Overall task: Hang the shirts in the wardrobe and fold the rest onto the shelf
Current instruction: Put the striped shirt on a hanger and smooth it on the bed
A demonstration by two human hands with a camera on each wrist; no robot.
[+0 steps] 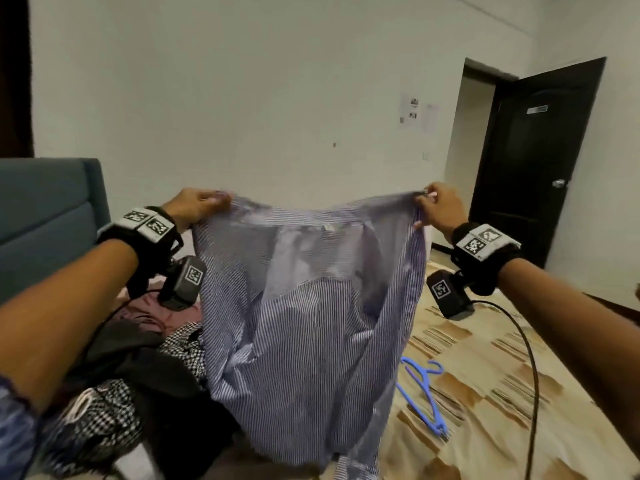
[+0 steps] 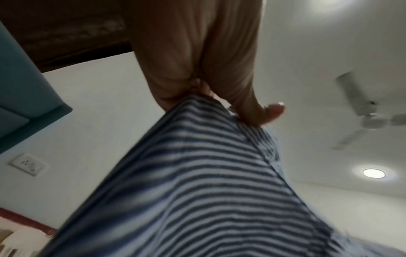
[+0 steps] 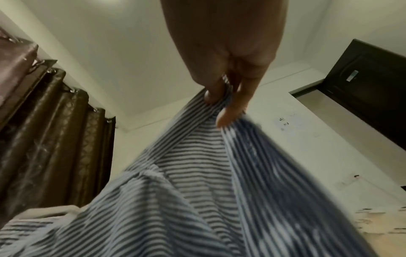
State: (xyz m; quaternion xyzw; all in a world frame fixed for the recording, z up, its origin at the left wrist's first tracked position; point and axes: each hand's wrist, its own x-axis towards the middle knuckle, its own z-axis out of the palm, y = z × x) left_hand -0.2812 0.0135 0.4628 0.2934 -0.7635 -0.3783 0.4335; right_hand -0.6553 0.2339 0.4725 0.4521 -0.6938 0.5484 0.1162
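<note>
Head view: the striped shirt (image 1: pixel 304 327) hid the near end of the blue hanger (image 1: pixel 424 396) and part of the clothes pile (image 1: pixel 114 386) on the bed (image 1: pixel 485 393); we couldn't count garments there. Shirt hem ran off the bottom edge. Papers on the wall (image 1: pixel 417 114) were too small to read. Both wrist views were motion-blurred; cloth buried most fingers (image 3: pixel 226 116), so we couldn't tell the grip beyond a pinch.

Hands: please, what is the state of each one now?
Left hand: closed, pinching the striped shirt at its top edge.
Right hand: closed, pinching the same shirt.
</note>
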